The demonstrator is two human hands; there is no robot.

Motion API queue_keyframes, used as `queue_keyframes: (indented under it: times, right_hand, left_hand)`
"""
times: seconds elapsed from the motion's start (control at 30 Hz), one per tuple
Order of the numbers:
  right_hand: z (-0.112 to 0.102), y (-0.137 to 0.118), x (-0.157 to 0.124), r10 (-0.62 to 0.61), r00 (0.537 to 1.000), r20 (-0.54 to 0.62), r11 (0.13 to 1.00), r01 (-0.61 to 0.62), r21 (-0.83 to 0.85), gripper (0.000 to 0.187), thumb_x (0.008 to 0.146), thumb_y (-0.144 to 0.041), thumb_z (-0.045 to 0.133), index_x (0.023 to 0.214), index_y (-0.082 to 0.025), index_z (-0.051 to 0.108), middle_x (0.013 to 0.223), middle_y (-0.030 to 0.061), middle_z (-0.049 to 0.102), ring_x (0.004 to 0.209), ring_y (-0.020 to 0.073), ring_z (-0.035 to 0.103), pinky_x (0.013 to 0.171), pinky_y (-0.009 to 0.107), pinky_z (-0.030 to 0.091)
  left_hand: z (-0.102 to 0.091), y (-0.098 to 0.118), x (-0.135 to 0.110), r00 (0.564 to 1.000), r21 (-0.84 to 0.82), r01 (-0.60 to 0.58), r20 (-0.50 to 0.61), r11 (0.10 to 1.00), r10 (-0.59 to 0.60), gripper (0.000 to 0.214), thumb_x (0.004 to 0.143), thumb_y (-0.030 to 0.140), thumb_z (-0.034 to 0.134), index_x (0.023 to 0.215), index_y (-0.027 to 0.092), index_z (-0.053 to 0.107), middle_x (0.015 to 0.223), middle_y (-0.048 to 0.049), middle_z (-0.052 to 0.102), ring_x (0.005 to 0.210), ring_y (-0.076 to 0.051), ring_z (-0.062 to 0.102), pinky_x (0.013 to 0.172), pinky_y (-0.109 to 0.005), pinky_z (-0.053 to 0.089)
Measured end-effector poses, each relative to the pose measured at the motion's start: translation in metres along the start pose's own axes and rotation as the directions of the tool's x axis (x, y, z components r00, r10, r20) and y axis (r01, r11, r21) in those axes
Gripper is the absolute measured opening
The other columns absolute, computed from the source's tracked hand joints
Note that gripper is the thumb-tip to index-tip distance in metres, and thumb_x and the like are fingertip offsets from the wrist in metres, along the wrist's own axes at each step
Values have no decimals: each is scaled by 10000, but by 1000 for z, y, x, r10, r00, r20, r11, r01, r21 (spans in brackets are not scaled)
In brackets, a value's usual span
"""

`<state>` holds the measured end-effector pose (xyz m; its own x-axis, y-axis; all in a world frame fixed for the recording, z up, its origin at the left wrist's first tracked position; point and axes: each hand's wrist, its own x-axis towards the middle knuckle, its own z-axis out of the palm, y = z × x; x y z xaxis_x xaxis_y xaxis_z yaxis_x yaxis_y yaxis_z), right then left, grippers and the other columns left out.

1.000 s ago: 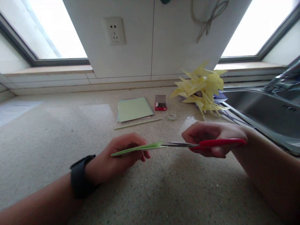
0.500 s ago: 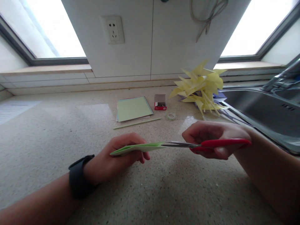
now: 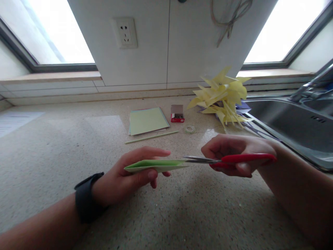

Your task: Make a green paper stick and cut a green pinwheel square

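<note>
Between the thumb and fingers of my left hand point(image 3: 130, 172) is a folded sheet of green paper point(image 3: 161, 166), seen nearly edge-on above the counter. My right hand point(image 3: 236, 152) grips red-handled scissors point(image 3: 234, 159) whose blades point left at the paper's right end. The blade tips are slightly parted and lie close to the paper's edge; whether they touch it I cannot tell. Farther back lie a stack of coloured paper sheets point(image 3: 148, 121) and a thin pale green stick point(image 3: 152, 137).
A small red box point(image 3: 177, 114) and a tape roll point(image 3: 189, 129) lie beyond my hands. Yellow paper pinwheels point(image 3: 223, 97) are heaped at the back right, beside a steel sink point(image 3: 291, 121). A printed sheet point(image 3: 18, 121) rests at far left.
The scissor blades have come out of the paper's right end. My left index finger has straightened, and the fold of the green paper gapes wider.
</note>
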<state>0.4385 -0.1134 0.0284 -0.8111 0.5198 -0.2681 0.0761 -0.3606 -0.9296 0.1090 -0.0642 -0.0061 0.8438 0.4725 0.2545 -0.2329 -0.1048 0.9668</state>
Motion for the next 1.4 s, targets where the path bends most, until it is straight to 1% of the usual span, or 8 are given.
queue_keyframes:
  times: [0.17,0.3,0.37,0.57,0.77,0.97,1.23,1.4]
  right_hand:
    - [-2,1,-1,0,1000,-3,1000,0,7,400,728,-425,854,860,-148,598,676,-29,592,454,54,487,376,134,416]
    - [-2,1,-2,19,1000,-14,1000,-19,2,388,741,-425,843,856,-151,594,667,-34,580,467,58,498,387,135,428]
    - [-2,0,-2,16,1000,-18,1000,-16,0,379,757,-427,831,854,-150,591,665,-37,576,459,52,489,391,133,431]
    - [-2,0,-1,22,1000,-13,1000,-22,3,390,735,-415,849,842,-145,589,671,-38,576,446,46,485,383,131,430]
    - [2,-2,0,94,995,-11,995,-94,-8,430,712,-447,864,829,-151,575,646,-38,580,436,49,479,379,136,412]
    - [6,-1,2,112,993,-27,994,-112,-4,442,694,-455,873,826,-166,567,627,-55,561,432,53,466,365,140,391]
    - [10,-4,5,128,992,2,992,-128,8,434,730,-464,854,814,-153,563,640,-46,572,426,43,481,379,130,416]
    - [10,-4,5,135,991,6,990,-135,39,425,718,-433,874,807,-154,566,642,-50,585,407,40,492,373,127,447]
  left_hand:
    - [-1,1,-1,1000,119,27,2,993,-28,282,1005,323,581,1248,261,710,1059,-89,750,707,-119,713,583,-179,561]
    - [-2,-2,-4,1000,55,19,-14,998,-18,381,1009,401,560,1379,332,618,1042,-82,763,736,-140,730,591,-193,573]
    - [-2,-2,-4,999,39,26,-22,999,-25,371,1020,419,531,1372,344,624,1063,-87,766,745,-140,731,593,-189,565]
    - [-2,-1,-2,999,86,23,26,996,-25,363,1038,429,484,1343,329,654,1057,-94,775,744,-147,722,589,-206,560]
    - [-3,1,-1,998,138,11,62,990,-19,374,1042,416,477,1349,297,653,1016,-103,781,724,-156,722,592,-227,564]
    - [-3,0,-2,995,165,4,96,986,-20,407,1039,435,472,1357,253,648,1011,-117,777,729,-170,720,615,-258,584]
    - [-3,1,-2,992,192,-1,125,981,-23,369,1047,424,459,1363,343,632,1030,-69,775,754,-164,716,640,-259,579]
    - [-3,2,-1,991,188,-3,129,982,-22,369,1043,417,471,1366,338,631,1038,-73,776,758,-164,714,648,-260,584]
